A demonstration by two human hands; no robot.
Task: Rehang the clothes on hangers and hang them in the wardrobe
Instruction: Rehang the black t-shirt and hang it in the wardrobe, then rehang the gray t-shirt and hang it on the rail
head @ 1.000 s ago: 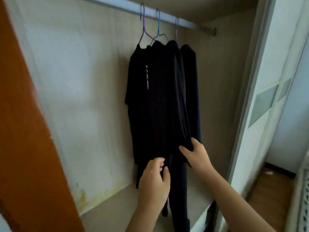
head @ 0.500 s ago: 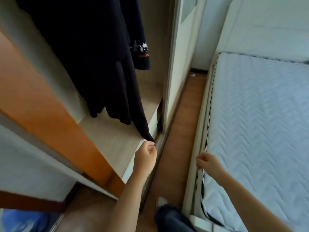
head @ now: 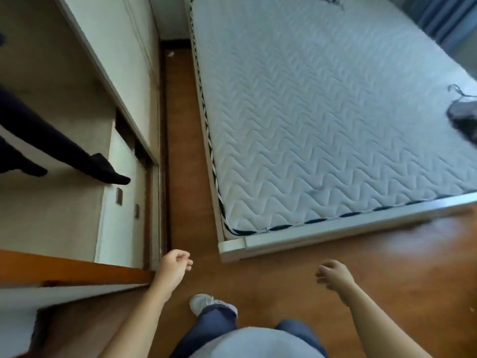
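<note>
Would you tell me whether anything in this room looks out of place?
A crumpled dark garment lies on the bare mattress at the frame's right, not hung in the wardrobe. A pale scrap litters the floor beside the bed.

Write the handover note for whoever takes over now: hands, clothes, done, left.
Left hand: loosely curled, empty. Right hand: open, empty.
Dark clothes hang inside the wardrobe, far left.
A dark garment lies on the mattress at its right edge, a wire hanger apparently beside it.
Done: those clothes hung. Left: probably that garment, to put on a hanger and hang.
</note>
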